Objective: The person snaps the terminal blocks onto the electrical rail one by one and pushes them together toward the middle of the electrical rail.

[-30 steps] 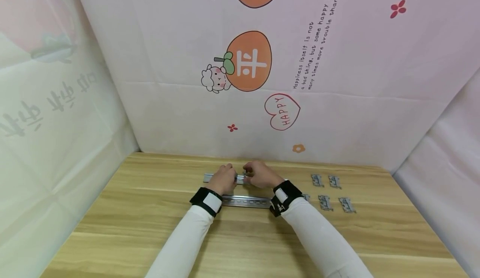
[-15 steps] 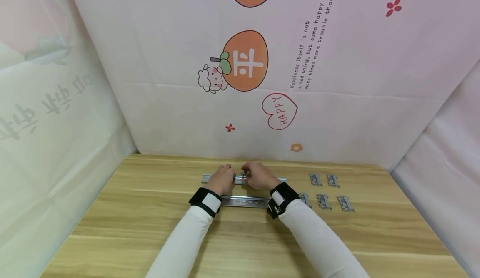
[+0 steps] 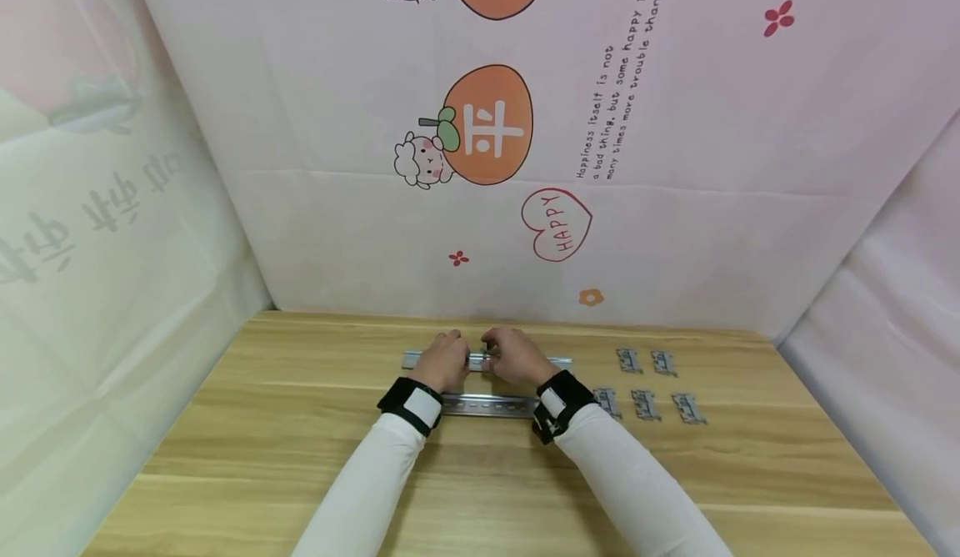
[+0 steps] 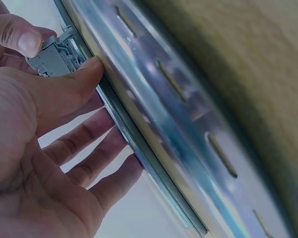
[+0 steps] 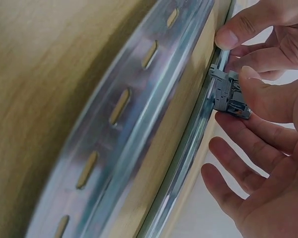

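A slotted metal DIN rail [image 3: 411,360] lies at the back of the wooden table. My left hand [image 3: 442,362] holds it, thumb on the near edge and fingers at the far side in the left wrist view. Right beside it, my right hand [image 3: 517,358] pinches a small grey terminal block [image 5: 229,91] between thumb and fingers. The block stands against that rail, near the left thumb; whether it is clipped on I cannot tell. A second slotted DIN rail [image 3: 491,406] lies in front, parallel, beneath the wrists, untouched by the fingers.
Several loose grey terminal blocks lie to the right in two rows, including one in the back row [image 3: 663,363] and one in the front row [image 3: 688,408]. A printed white cloth [image 3: 337,248] rises behind the table, with cloth at both sides.
The head view has shifted slightly. Both hands stay at the back rail with almost the same hold; the right hand keeps the terminal block at the rail.
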Available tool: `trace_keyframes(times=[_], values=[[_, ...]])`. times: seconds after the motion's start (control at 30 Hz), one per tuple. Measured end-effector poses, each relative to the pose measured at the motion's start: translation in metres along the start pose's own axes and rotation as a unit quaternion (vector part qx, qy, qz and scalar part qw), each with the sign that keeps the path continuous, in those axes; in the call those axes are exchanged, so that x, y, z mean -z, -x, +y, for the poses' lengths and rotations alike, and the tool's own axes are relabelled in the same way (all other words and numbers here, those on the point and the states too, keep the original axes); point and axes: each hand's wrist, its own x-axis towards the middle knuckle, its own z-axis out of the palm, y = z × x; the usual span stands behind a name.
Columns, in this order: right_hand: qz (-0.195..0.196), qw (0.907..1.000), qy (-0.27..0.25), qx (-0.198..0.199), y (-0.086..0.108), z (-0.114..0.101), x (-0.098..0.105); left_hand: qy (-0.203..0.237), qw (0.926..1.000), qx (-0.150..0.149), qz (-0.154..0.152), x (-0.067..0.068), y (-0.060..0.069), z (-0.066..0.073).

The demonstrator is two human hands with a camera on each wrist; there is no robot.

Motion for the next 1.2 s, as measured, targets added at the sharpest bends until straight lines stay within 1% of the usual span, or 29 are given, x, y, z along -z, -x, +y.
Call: trace_keyframes(times=[0.17, 0.3, 0.53, 0.77, 0.93, 1.2], values=[[0.002, 1.0000, 0.002, 0.004, 0.0024, 0.0009, -0.0009, 0.001, 1.0000, 0.002, -0.001, -0.0007, 0.0004, 0.0005], [0.004, 1.0000, -0.007, 0.002, 0.0025, 0.0017, -0.0016, 0.002, 1.0000, 0.005, -0.001, 0.0001, 0.0009, 0.0013], [-0.002, 0.9999, -0.011, 0.001, 0.0028, 0.0010, -0.0024, 0.000, 0.9999, 0.009, -0.004, 0.0008, 0.0011, 0.0022], [-0.017, 0.9997, 0.019, 0.008, 0.0013, 0.0004, 0.0011, 0.008, 0.9998, 0.011, -0.011, 0.0000, 0.0003, 0.0026], [-0.026, 0.9989, 0.037, 0.011, -0.0017, -0.0016, 0.0042, 0.006, 0.9999, 0.005, -0.014, -0.0010, -0.0004, 0.0012], [-0.009, 0.9988, 0.046, 0.017, 0.0008, -0.0028, 0.0021, 0.006, 0.9999, 0.008, -0.013, 0.0001, -0.0004, -0.0005]])
